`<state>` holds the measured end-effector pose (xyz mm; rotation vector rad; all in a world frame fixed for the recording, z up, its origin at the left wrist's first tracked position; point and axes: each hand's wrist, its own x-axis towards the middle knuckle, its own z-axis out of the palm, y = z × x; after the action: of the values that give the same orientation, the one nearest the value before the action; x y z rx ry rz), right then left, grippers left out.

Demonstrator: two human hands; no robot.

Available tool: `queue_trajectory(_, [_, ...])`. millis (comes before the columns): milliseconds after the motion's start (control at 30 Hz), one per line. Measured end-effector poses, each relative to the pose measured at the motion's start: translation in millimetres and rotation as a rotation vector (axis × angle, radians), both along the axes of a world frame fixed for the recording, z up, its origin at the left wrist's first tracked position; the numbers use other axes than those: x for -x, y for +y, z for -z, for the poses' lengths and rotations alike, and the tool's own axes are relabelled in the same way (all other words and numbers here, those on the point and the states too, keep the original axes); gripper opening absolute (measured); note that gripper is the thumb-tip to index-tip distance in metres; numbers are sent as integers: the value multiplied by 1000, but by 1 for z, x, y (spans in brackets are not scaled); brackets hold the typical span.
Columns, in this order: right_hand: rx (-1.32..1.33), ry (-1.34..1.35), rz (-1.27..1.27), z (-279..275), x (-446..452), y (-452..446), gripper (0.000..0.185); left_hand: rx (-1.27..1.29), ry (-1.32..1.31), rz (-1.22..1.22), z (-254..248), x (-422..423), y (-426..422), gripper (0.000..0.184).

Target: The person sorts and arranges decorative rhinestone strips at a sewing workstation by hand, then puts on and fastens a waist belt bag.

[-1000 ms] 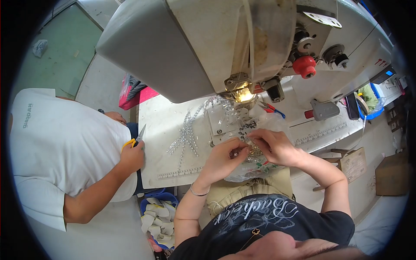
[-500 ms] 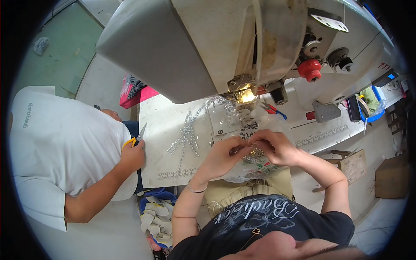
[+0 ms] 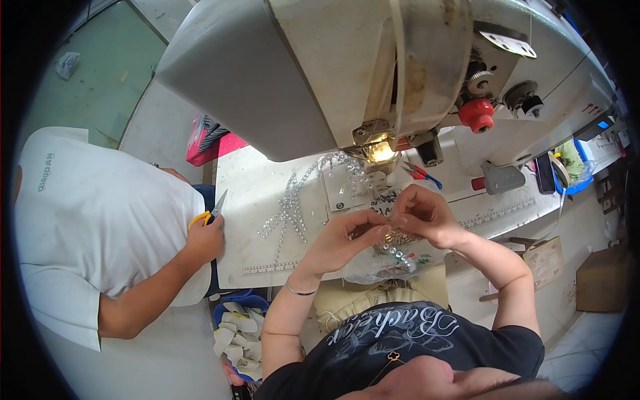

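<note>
Both of my hands meet in front of the sewing machine's needle area, fingertips almost touching. My left hand point(image 3: 352, 239), with a bracelet on its wrist, is closed in a pinch. My right hand point(image 3: 428, 217) pinches from the other side, a little higher. A short strand of shiny clear beads point(image 3: 400, 256) hangs just below the fingertips; its end between the fingers is hidden. Beneath the hands lies a clear plastic bag point(image 3: 373, 270) with more beads in it. Left of the hands, a longer branching bead strand point(image 3: 291, 205) stretches across the white table point(image 3: 240, 230) towards the lit needle.
The large sewing machine point(image 3: 233, 87) overhangs the table. Red-and-blue snips point(image 3: 424, 175) lie behind my right hand. A ruler strip point(image 3: 500, 212) runs along the right. At left, another person's hand point(image 3: 207, 239) holds yellow-handled scissors point(image 3: 200, 217). A blue basket point(image 3: 250, 300) stands below the table.
My right hand has lifted and rotated slightly, its fingers more bent. The short bead strand now shows more clearly below the fingertips. The other person's hand with the scissors stays nearly still.
</note>
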<state>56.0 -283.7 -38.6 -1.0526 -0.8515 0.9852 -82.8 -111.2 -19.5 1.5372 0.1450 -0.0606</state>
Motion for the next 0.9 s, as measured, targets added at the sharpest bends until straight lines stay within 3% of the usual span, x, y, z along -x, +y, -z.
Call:
queue_trajectory(233, [-52,-129,108,6,1,6,13,-17,-60,-62,-1,-2,-1,23])
queue_trajectory(433, [-43,-502,238,-6,-10,17,9,-611,-152,-174,-28,-13,1,16])
queue_trajectory(533, [-9,-728,316,-20,-27,30,11,-681,-230,-225,-38,-31,13,18])
queue_trajectory(667, [-220,-1276,502,-30,-46,42,15,-634,-117,-160,-33,-52,45,22])
queue_trajectory(900, [-207,-1594,355,-1,-96,40,21,-382,-85,-104,-41,-59,56,30])
